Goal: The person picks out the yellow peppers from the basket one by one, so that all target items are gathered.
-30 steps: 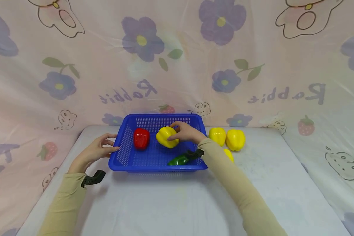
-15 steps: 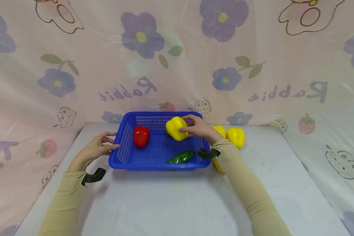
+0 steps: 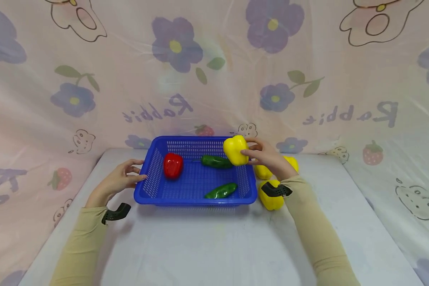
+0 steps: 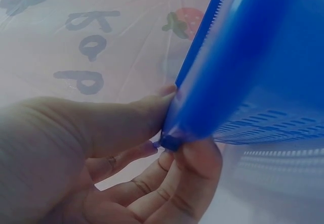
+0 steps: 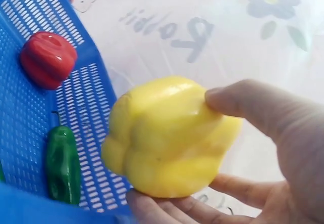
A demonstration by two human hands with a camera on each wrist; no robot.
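My right hand [image 3: 268, 157] holds a yellow bell pepper [image 3: 236, 150] between thumb and fingers, raised over the right end of a blue plastic basket [image 3: 196, 201]. In the right wrist view the same yellow bell pepper [image 5: 167, 138] fills the middle, thumb on one side and fingers beneath. My left hand [image 3: 119, 180] pinches the basket's left rim; the left wrist view shows the thumb [image 4: 136, 115] over the rim [image 4: 202, 107] and fingers curled under it. Inside the basket lie a red bell pepper [image 3: 173, 165] and two green peppers, one at the back [image 3: 216, 161], one in front [image 3: 221, 191].
Right of the basket, several more yellow bell peppers [image 3: 271, 196] stand on the white-covered table [image 3: 207, 242], partly hidden by my right hand and wrist. A patterned cloth [image 3: 214, 87] hangs behind the table. Each wrist wears a black camera mount [image 3: 117, 212].
My right hand has lifted the yellow bell pepper from the basket's middle up and to the right, uncovering the green pepper at the back. The left hand stays on the rim.
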